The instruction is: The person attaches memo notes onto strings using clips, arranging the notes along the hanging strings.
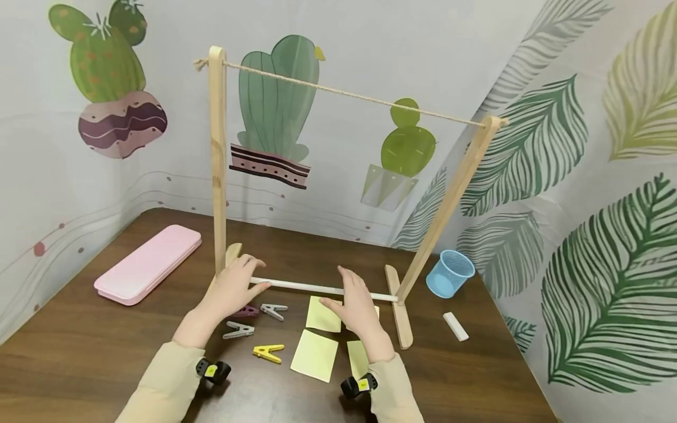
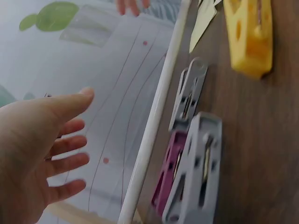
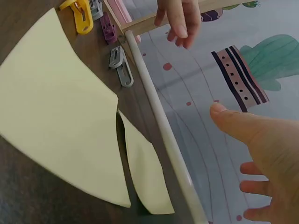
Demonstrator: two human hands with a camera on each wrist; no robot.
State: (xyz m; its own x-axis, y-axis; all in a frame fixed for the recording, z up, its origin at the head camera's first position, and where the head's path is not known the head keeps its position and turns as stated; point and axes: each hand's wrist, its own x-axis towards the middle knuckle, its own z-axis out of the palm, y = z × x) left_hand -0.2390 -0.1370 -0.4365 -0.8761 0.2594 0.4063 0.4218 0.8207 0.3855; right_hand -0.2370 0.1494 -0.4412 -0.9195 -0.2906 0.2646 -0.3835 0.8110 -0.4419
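Note:
Both hands are held over the table inside a wooden frame with twine tied across its top. My left hand, fingers loosely spread, holds nothing near the left post; in the left wrist view it is apart from the white rod. Below it lie a purple clothespin, two grey clothespins and a yellow clothespin. My right hand, also with nothing in it, is above the pale yellow paper squares, partly hiding some of them. Its thumb stands apart from the fingers.
A pink case lies at the left. On the right stand a blue mesh cup and a small white block. The frame's right post rises from a wooden foot. Behind hangs a patterned cloth.

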